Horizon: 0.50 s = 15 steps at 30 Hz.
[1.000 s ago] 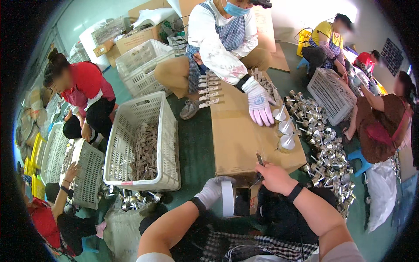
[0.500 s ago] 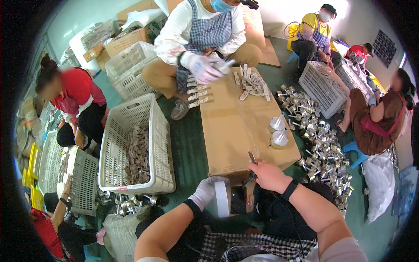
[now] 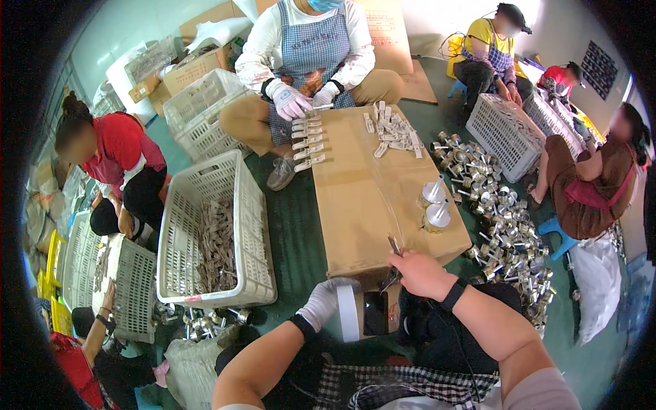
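Observation:
My left hand, in a white glove, curls against a pale curved band at the near edge of a cardboard box. Its fingertips are partly hidden behind that band. Beside the band is a dark flat rectangle. My bare right hand grips a slim dark tool, its tip pointing up over the box; its exact kind is unclear. Two metal funnel-shaped pieces with white stems stand on the box, right of the tool. Farther back lie a row of pale clips and a loose heap of clips.
Across the box sits a co-worker with gloved hands. A white crate holding brownish strips stands left. Metal funnel-shaped pieces cover the floor at right, near a white sack. Several other people sit around with crates.
The co-worker's gloved hand has moved from above the box's far edge back left, near the row of clips. My own hands stay almost where they were.

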{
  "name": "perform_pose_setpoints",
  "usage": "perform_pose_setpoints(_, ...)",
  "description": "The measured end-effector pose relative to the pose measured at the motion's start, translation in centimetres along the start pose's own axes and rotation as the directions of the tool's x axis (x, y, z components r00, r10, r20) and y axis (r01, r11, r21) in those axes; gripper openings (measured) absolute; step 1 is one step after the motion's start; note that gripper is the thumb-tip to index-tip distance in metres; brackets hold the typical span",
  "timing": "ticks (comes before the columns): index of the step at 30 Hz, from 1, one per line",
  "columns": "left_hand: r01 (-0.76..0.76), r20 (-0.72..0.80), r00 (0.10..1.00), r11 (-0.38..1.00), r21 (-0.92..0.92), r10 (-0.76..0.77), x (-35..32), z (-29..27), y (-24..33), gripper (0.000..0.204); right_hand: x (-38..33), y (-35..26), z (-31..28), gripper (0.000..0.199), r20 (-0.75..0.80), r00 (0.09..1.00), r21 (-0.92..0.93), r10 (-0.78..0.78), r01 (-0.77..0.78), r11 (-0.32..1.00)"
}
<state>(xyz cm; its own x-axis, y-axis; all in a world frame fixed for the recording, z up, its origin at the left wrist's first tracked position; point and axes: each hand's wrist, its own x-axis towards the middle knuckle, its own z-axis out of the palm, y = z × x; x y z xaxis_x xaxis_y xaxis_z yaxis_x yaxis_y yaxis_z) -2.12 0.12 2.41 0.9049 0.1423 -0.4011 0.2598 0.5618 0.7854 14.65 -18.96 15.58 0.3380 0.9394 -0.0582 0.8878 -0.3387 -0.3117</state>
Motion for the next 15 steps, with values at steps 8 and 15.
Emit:
perform_pose_setpoints(8,-0.036,0.024,0.999,0.997,0.075,0.034,0.07,0.13,0.09,0.042,-0.01,0.12,0.01,0.035,0.059,0.998,-0.007,0.033,-0.033,0.999)
perform_pose_setpoints(15,-0.022,0.018,1.000,0.999,0.023,0.022,0.01,-0.13,-0.16,0.040,-0.06,0.20,0.26,0.027,0.017,1.000,-0.021,-0.003,0.003,1.000)
